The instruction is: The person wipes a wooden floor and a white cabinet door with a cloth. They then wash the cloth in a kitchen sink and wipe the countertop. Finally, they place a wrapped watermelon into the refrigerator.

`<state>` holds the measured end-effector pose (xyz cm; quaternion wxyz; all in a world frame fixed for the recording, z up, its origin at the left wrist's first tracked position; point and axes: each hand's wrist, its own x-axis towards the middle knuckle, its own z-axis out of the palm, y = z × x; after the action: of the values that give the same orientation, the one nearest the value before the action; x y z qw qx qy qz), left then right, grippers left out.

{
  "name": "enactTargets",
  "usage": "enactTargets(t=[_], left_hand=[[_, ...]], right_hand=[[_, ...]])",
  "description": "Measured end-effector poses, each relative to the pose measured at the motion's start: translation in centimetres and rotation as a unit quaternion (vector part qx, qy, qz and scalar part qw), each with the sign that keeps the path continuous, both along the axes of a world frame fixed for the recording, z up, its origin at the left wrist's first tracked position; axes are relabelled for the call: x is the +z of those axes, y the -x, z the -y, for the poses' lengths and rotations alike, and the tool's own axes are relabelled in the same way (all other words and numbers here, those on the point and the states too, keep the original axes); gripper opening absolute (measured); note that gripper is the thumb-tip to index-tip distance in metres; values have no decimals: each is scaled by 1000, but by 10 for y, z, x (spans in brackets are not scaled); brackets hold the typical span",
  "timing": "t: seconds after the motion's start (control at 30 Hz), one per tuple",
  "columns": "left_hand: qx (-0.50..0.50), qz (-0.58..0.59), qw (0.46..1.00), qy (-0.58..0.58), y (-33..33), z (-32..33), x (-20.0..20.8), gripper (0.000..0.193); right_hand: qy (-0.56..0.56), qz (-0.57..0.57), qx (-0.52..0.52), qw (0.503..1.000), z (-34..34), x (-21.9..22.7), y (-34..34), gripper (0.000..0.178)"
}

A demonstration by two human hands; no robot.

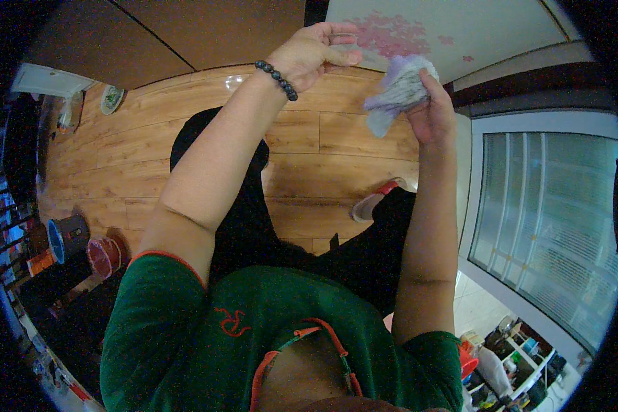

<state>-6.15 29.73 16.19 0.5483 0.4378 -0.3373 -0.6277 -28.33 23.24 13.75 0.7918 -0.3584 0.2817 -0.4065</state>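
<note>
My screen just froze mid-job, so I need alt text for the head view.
A person's right hand holds a crumpled pale cloth near a white panel with a pink floral pattern; the left hand, with a dark beaded bracelet, is open nearby. Wooden floor lies below.

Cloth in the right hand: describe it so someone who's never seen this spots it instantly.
Find the pale panel with pink petals at the top, right of center. Just below the petals in the picture, the right hand grips a crumpled whitish cloth with lavender patches. Bunched folds set it apart from the flat panel and wood-plank floor.
</note>
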Motion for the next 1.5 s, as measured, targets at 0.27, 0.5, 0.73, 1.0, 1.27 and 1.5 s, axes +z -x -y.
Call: enactTargets(t=[0.27,0.5,0.73,1.0,1.27,1.5], left_hand=[[-165,203,964,47,1,-4,-7,42],[-379,279,880,60,29,-9,-24,23],[-165,28,980,109,49,-11,-16,14],[-83,-36,995,31,59,0,-20,19],[-31,-126,989,69,50,3,-17,26],[60,-119,990,41,37,3,-9,17]], right_hand=[[-37,23,-85,995,3,7,6,32],[-47,52,-83,994,1,9,6,31],[-60,49,-90,993,6,-5,7,29],[-100,80,-99,987,11,-15,4,25],[-90,67,-111,988,9,-9,1,27],[-45,53,-129,989,4,-2,5,27]])
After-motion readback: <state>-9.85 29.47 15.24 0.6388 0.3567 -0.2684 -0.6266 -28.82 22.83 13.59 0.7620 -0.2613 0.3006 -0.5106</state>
